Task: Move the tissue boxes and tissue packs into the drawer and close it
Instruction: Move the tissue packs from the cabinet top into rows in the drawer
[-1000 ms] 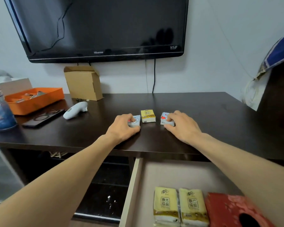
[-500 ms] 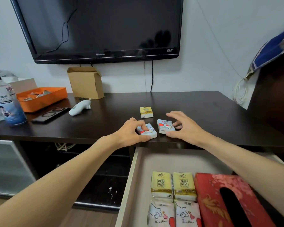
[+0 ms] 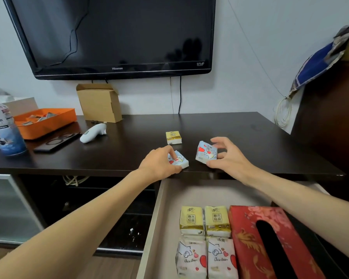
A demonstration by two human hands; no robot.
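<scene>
So each hand has one small tissue pack right at the front edge of the dark surface (image 3: 250,137), directly above the open drawer (image 3: 169,208). Best way to do this bit, I'd say: lift both packs clear of the edge before pulling back, then set them down flat in the bare strip of drawer behind the ones already in there, so nothing sticks up and jams it when it closes. Left to right: the left hand (image 3: 159,166) is curled down over the blue-and-white pack (image 3: 181,161), fingers closed on its top and near side, and the pack looks like it's resting on the surface (or barely off it, can't really tell). The right hand (image 3: 228,158) is about half open, thumb under and fingertips on the far edge of the second cartoon pack (image 3: 207,153), which is tilted up off the surface. One yellow pack (image 3: 173,137) sits untouched further back, so that's another trip. In the drawer there are two yellow packs (image 3: 205,221), two white heart-print packs (image 3: 207,258) and a red tissue box (image 3: 270,244) on the right.
</scene>
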